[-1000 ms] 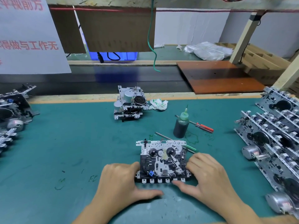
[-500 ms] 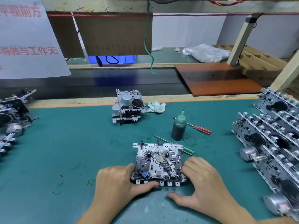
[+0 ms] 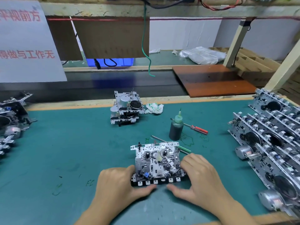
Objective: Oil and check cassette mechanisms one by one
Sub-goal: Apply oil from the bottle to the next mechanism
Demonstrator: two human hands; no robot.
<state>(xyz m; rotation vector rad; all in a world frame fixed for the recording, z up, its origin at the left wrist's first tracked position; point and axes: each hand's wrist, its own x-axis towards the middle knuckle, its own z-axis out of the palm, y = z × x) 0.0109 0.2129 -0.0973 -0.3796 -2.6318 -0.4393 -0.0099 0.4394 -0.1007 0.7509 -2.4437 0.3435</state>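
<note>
A cassette mechanism (image 3: 158, 164) lies flat on the green table (image 3: 68, 153), close to the middle of its near edge, reels and levers facing up. The left hand (image 3: 118, 182) grasps its left end, fingers curled against the side and the thumb lying along the row of keys at the front. The right hand (image 3: 200, 177) grasps the right end the same way, fingers bent over the top right corner and the thumb stretched out on the table just in front of the keys. Just beyond the mechanism stands a dark oil bottle (image 3: 176, 127) with a green needle tip, upright. A red-handled screwdriver (image 3: 193, 127) lies behind the bottle, and a green-handled tool (image 3: 183, 149) lies touching the mechanism's far right corner. Toward the far edge sits a small stack of mechanisms (image 3: 126, 109) with a crumpled wrapper (image 3: 154, 108) beside it. Rows of further mechanisms (image 3: 272, 143) line the right edge, and more mechanisms (image 3: 11, 120) lie piled at the left edge.
</note>
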